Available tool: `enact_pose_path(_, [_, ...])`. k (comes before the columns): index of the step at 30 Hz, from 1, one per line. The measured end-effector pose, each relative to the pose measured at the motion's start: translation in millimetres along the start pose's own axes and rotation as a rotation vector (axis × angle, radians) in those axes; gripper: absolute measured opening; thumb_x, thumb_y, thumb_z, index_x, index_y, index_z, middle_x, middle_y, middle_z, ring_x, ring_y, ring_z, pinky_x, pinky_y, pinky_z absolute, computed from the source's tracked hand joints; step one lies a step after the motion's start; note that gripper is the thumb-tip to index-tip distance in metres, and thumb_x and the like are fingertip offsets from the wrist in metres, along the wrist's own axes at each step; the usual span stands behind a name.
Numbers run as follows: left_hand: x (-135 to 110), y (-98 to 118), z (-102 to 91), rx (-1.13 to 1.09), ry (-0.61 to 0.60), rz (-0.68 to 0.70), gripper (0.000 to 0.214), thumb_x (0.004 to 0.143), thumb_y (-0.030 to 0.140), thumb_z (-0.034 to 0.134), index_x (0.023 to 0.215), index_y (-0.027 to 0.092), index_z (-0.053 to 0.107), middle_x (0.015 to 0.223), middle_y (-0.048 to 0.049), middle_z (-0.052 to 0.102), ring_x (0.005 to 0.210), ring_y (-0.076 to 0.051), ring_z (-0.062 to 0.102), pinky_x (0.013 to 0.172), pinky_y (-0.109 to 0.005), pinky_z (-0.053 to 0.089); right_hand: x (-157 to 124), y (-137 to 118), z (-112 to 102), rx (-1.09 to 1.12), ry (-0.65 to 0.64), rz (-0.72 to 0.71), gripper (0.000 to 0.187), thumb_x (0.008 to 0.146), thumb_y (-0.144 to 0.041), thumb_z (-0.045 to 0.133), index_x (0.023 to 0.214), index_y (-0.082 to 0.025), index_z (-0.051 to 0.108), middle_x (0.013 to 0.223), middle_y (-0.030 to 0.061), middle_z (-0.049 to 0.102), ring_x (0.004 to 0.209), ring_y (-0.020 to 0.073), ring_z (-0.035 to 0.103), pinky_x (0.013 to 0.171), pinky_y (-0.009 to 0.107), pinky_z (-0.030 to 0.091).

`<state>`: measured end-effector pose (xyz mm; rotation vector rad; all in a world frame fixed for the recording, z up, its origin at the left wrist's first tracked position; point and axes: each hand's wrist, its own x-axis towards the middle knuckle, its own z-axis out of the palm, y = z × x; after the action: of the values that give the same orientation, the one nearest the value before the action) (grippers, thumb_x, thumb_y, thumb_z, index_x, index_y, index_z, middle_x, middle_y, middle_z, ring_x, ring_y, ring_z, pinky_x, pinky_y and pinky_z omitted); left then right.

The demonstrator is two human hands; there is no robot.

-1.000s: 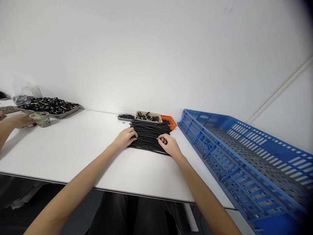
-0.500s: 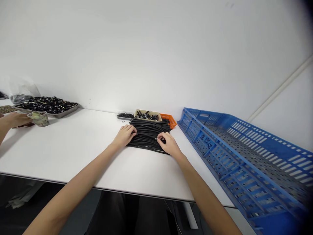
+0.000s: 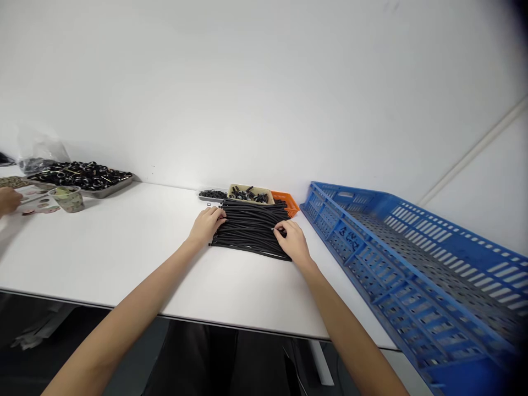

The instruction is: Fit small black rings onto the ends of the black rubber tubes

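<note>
Black rods (image 3: pixel 251 228) lay side by side at frame centre | left hand (image 3: pixel 207 224) was at their left ends, fingers curled, grip on any rod impossible to tell | right hand (image 3: pixel 293 240) touched their right part, thumb and forefinger nearly together, pinch likewise unclear | blue crate (image 3: pixel 350 237) stood at frame right

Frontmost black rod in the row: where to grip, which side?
Probably mid-length, pinched from above and the near side. The frontmost rod is long, thin and lies flat; its near side faces white tabletop, a gap partly separates it from the rods behind, and neither the left hand nor the right hand covers its middle.
</note>
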<state>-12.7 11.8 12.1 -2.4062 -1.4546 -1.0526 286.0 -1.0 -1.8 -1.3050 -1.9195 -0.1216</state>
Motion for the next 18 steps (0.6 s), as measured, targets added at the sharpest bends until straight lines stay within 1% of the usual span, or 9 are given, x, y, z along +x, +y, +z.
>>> enact_pose_path(5, [-3,-2,0.0,-0.042,0.065,0.014,0.008,0.092,0.029,0.055,0.094,0.022,0.056,0.095,-0.0046,0.064,0.090,-0.022,0.056,0.081,-0.036,0.045,0,3,-1,0.005,0.022,0.028,0.010,0.080,-0.016,0.054,0.072,-0.023,0.054,0.077,0.0030,0.060,0.077,0.0223,0.055,0.073,0.035,0.043])
enact_pose_path(8, [-3,-2,-0.2,-0.088,0.069,0.024,0.014,0.092,0.036,0.055,0.094,0.022,0.056,0.094,-0.0043,0.064,0.089,-0.021,0.056,0.081,-0.037,0.046,0,1,-1,0.056,0.037,-0.009,0.009,0.080,-0.016,0.053,0.072,-0.022,0.054,0.075,0.0023,0.058,0.076,0.0214,0.054,0.071,0.034,0.043])
enact_pose_path(11, [-4,2,-1.9,-0.128,0.017,0.098,0.021,0.089,0.042,0.058,0.093,0.021,0.057,0.093,-0.0043,0.063,0.087,-0.021,0.055,0.082,-0.037,0.045,0,-5,-2,0.119,0.054,-0.067,0.009,0.081,-0.018,0.052,0.074,-0.022,0.054,0.074,0.0022,0.058,0.074,0.0207,0.054,0.071,0.034,0.043])
enact_pose_path(14, [-5,8,-4.5,-0.141,-0.063,0.182,0.024,0.084,0.043,0.063,0.092,0.021,0.059,0.097,-0.0049,0.062,0.089,-0.021,0.054,0.087,-0.039,0.043,-1,-11,-3,0.181,0.036,-0.113,0.010,0.083,-0.019,0.051,0.074,-0.022,0.054,0.073,0.0023,0.057,0.073,0.0205,0.053,0.071,0.034,0.044])
enact_pose_path(18, [-7,17,-5.6,-0.155,-0.111,0.185,0.029,0.077,0.045,0.069,0.092,0.022,0.061,0.101,-0.0058,0.059,0.094,-0.023,0.051,0.090,-0.040,0.041,-2,-17,-2,0.234,-0.032,-0.160,0.011,0.084,-0.020,0.052,0.074,-0.023,0.054,0.071,0.0024,0.057,0.072,0.0209,0.053,0.069,0.035,0.045])
